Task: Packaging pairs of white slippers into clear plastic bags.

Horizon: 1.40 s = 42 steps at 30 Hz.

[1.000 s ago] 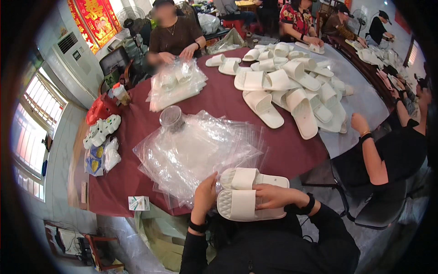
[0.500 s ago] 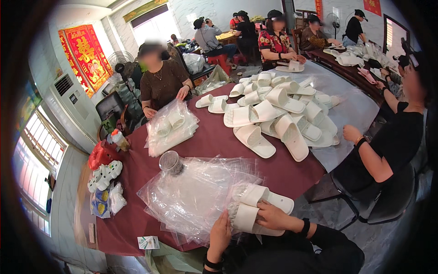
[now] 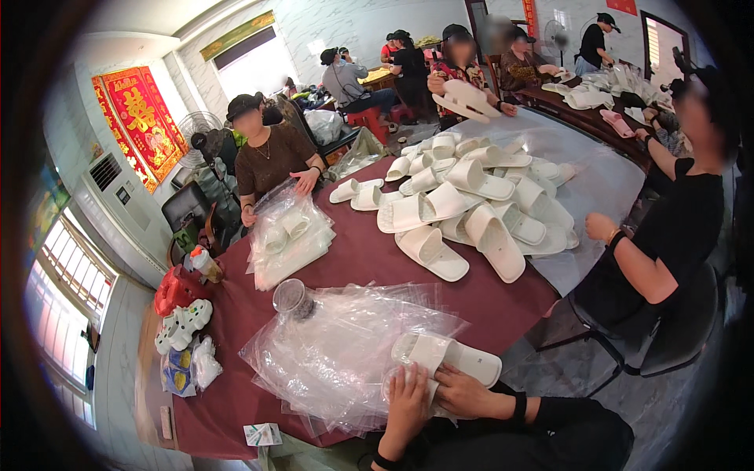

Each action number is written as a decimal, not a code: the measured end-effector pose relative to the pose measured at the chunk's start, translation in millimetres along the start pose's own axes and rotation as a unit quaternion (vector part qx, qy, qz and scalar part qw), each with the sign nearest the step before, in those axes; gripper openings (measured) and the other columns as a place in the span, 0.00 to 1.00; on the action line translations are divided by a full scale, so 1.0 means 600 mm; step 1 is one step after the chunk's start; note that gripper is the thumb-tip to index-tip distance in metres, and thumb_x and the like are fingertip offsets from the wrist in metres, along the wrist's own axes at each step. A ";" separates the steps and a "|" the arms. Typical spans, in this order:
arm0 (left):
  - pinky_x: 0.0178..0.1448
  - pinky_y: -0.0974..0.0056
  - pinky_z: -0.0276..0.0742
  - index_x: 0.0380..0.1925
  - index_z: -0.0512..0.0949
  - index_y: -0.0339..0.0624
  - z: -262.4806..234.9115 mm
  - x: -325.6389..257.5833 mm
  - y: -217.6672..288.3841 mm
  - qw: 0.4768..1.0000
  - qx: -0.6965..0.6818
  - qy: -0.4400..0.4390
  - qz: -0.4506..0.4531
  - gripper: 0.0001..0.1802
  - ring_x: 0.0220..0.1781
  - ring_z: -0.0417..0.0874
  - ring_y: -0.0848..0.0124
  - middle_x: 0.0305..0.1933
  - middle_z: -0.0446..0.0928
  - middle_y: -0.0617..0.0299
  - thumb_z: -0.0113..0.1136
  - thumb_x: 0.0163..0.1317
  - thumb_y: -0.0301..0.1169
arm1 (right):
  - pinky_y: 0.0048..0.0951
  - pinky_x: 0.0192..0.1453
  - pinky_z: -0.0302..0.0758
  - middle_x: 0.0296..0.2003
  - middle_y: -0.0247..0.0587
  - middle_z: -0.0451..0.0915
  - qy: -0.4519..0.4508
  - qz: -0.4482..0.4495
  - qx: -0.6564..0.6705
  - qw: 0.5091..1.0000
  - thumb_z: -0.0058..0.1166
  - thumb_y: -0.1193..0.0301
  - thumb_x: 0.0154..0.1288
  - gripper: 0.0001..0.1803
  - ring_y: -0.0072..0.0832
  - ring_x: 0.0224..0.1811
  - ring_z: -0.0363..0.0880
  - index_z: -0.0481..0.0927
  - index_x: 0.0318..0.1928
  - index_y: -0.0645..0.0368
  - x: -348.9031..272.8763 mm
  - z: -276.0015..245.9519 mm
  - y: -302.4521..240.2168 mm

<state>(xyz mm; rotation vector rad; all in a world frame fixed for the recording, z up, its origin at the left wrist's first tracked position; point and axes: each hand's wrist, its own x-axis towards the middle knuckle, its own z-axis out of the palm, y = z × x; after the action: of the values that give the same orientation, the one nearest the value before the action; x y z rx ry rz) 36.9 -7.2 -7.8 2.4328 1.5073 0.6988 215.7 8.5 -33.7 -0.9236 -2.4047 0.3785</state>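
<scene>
A pair of white slippers lies at the near edge of the table, partly over clear plastic bags. My left hand rests with its fingers stretched out across the strap of the nearer slipper. Beside it, my right hand has its fingers closed on that same slipper, which my hands mostly hide. Whether the toes are inside a bag cannot be made out. The farther slipper lies just beyond my fingers, its strap and sole in view.
A clear cup stands on the bags. Loose white slippers are heaped beyond, on the maroon cloth. Opposite, a person handles bagged slippers. At left are a red bag and white clogs. Another person sits at right.
My left hand has moved from beside the nearer slipper onto its strap. My right hand has shifted slightly left and down. A person across the table has lifted a pair of slippers.
</scene>
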 end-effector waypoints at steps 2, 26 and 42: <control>0.72 0.41 0.44 0.65 0.63 0.44 0.001 0.001 0.014 0.998 0.005 -0.033 0.046 0.30 0.71 0.55 0.43 0.70 0.58 0.49 0.52 0.59 0.26 | 0.43 0.68 0.62 0.49 0.54 0.73 0.000 0.012 -0.007 1.000 0.60 0.67 0.49 0.23 0.46 0.58 0.70 0.76 0.45 0.67 0.000 0.011 0.007; 0.71 0.38 0.43 0.66 0.63 0.59 0.013 -0.037 -0.004 0.988 -0.102 -0.090 0.070 0.34 0.73 0.50 0.45 0.73 0.52 0.52 0.60 0.57 0.35 | 0.49 0.64 0.60 0.53 0.58 0.68 0.072 0.147 -0.102 0.981 0.53 0.57 0.59 0.25 0.53 0.59 0.65 0.73 0.50 0.64 0.110 0.126 0.099; 0.71 0.38 0.44 0.69 0.57 0.54 -0.013 -0.063 -0.032 0.984 -0.132 -0.118 -0.007 0.49 0.72 0.43 0.32 0.73 0.39 0.36 0.69 0.48 0.50 | 0.51 0.58 0.63 0.54 0.62 0.69 0.205 0.244 0.028 0.947 0.56 0.59 0.58 0.26 0.54 0.55 0.68 0.74 0.50 0.66 0.134 0.129 0.090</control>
<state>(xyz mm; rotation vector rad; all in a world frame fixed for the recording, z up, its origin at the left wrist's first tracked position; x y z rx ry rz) 3.6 -32.2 -19.4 2.2154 1.2544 0.5455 150.0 97.3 -90.0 -1.4161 -1.7666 0.3835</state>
